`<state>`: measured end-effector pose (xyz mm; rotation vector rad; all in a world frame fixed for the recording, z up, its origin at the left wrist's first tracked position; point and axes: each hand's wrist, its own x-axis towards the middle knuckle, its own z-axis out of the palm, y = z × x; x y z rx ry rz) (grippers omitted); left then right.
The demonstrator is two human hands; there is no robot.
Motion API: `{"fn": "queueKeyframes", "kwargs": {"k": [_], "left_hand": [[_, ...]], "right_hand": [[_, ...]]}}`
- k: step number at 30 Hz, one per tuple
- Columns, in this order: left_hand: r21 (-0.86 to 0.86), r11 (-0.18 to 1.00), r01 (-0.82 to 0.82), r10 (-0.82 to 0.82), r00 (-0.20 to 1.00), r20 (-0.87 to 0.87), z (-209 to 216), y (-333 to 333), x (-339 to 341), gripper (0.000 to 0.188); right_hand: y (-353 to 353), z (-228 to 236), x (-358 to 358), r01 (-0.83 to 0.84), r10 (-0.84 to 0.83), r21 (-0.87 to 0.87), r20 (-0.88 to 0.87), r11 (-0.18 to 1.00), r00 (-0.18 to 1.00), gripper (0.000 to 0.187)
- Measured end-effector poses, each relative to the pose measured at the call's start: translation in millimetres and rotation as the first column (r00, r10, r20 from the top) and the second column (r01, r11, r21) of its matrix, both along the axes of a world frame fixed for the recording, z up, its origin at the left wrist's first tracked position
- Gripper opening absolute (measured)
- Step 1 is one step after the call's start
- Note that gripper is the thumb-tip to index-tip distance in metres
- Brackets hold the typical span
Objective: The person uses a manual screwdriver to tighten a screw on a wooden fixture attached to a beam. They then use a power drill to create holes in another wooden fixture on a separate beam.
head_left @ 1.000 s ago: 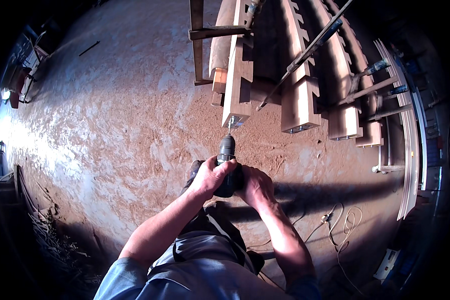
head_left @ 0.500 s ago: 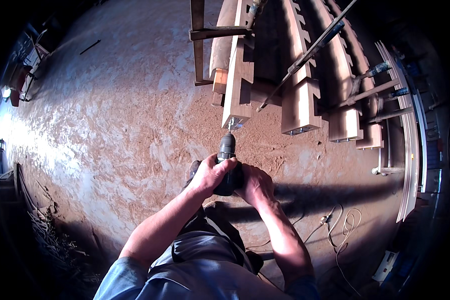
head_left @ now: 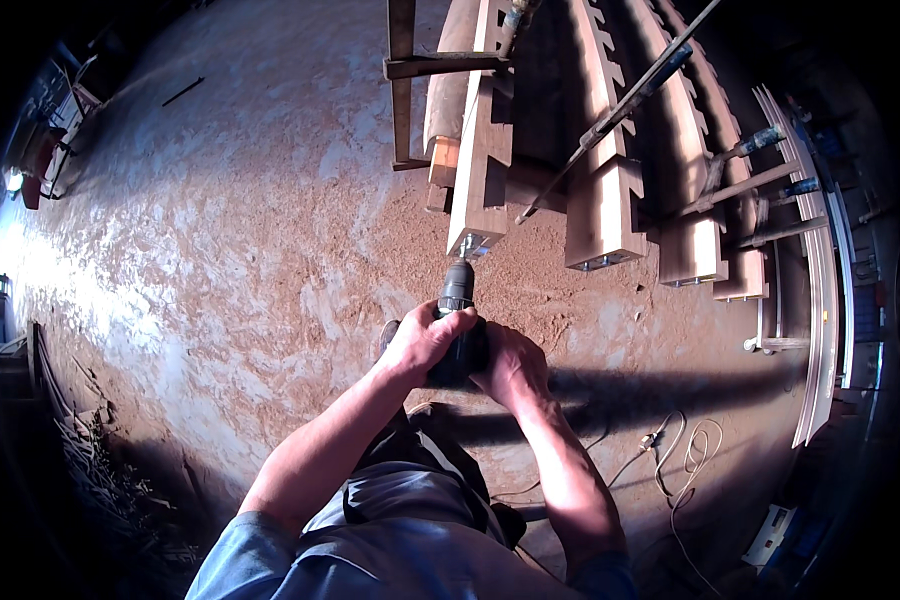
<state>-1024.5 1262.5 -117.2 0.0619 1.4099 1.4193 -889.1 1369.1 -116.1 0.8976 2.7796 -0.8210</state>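
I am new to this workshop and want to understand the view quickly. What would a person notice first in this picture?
At the centre, the left hand and the right hand grip a dark power drill whose tip points at the end of a notched wooden beam. More notched beams lie side by side to its right, with a long bar clamp slanting across them. The sawdust-covered floor fills the left half.

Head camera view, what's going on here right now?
A person grips a dark power drill with both hands, left hand and right hand wrapped around its body. The drill's tip meets the end face of a long notched wooden beam. More notched beams lie beside it, with bar clamps across them. Sawdust covers the floor.
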Motion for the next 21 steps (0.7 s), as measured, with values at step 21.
{"fn": "queueKeyframes", "kwargs": {"k": [21], "left_hand": [[0.003,0.999,0.049,-0.049,0.999,0.009,-42.3,-34.6,32.7,0.046]], "right_hand": [[-29.9,-31.4,37.2,-0.053,0.054,0.014,-0.048,0.998,0.997,0.055]]}}
